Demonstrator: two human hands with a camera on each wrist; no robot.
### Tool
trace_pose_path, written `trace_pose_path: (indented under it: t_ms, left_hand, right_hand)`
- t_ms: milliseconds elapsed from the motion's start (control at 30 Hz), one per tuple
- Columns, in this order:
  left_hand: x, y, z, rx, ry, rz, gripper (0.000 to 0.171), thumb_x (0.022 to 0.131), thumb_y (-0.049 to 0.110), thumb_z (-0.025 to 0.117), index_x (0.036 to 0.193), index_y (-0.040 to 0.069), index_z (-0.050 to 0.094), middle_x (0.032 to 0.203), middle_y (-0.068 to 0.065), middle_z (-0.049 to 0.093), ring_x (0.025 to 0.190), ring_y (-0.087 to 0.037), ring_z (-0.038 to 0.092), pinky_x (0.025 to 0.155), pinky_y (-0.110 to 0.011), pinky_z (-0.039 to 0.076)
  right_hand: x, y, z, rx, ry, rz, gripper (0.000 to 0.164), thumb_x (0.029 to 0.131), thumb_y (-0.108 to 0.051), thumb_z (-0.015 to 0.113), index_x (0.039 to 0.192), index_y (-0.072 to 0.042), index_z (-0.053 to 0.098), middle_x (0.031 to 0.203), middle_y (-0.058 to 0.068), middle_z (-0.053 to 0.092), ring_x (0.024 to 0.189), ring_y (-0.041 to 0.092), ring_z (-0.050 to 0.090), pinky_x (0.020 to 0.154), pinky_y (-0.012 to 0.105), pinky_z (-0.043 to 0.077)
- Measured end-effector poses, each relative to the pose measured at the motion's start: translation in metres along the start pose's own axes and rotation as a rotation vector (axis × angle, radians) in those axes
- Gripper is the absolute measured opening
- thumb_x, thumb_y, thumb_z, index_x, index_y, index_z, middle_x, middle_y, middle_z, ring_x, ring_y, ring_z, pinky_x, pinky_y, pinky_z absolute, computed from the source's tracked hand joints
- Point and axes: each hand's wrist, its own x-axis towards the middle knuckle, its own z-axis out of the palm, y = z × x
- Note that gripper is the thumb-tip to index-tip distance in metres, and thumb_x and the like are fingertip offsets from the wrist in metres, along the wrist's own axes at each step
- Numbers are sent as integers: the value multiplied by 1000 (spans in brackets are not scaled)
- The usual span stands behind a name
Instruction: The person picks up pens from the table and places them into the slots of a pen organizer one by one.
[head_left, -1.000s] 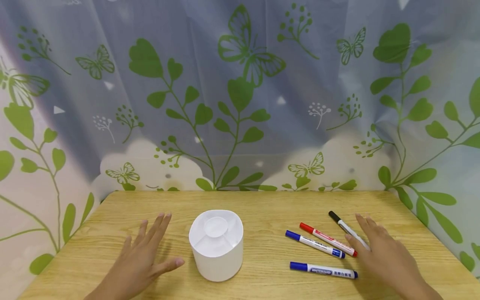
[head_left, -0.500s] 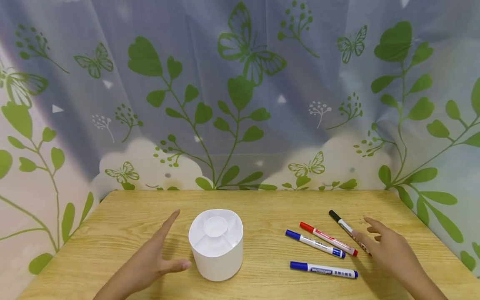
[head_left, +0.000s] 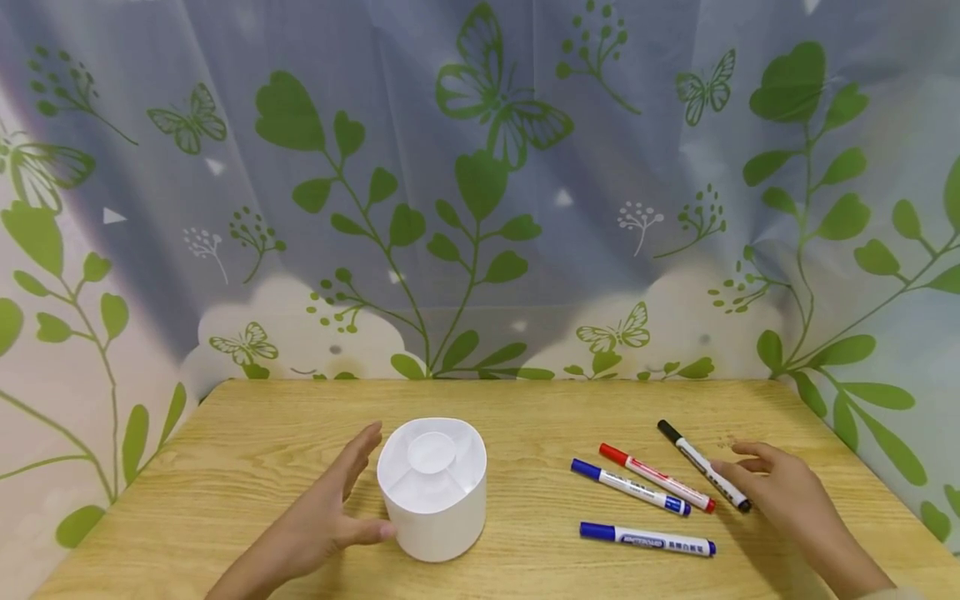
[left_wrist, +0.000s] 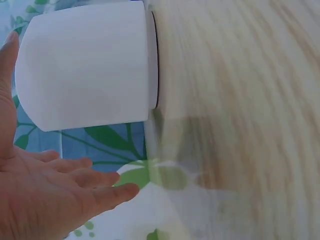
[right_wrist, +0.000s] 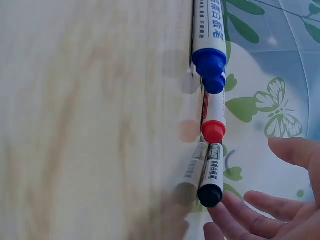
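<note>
In the head view a white round pen holder with several compartments stands upright. My left hand is at its left side, thumb and fingers spread apart. In the left wrist view a gap shows between those fingers and the white holder; whether the thumb touches it I cannot tell. My right hand hovers beside a black-capped whiteboard marker, fingers loosely bent and gripping nothing. In the right wrist view its fingertips lie close to the black end of that marker; contact is unclear.
A red marker and a blue marker lie side by side left of the black one. Another blue marker lies nearer the front. All rest on a wooden table, with a patterned curtain behind.
My left hand has moved right, closer to the pen holder. My right hand has drawn slightly right and bent its fingers, uncovering the black marker's end. The markers and holder stay put.
</note>
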Motion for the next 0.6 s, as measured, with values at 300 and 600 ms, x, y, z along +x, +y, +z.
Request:
trace_pose_path:
  t_ms: [300, 600]
  left_hand:
    - [8, -3, 7, -75, -8, 32, 121, 83, 23, 91, 168, 9, 6, 173, -26, 12, 158, -52, 12, 120, -77, 20]
    - [11, -2, 13, -162, -18, 46, 120, 84, 19, 90, 169, 11, 5, 172, -25, 19, 156, -50, 24, 123, -70, 22]
  right_hand:
    - [6, 6, 4, 112, -35, 48, 82, 104, -52, 59, 154, 10, 39, 146, 37, 53, 129, 55, 55, 94, 59, 54]
    - [10, 9, 16, 165, 37, 13, 68, 99, -26, 72, 146, 15, 46, 120, 27, 71, 96, 18, 66, 66, 27, 52]
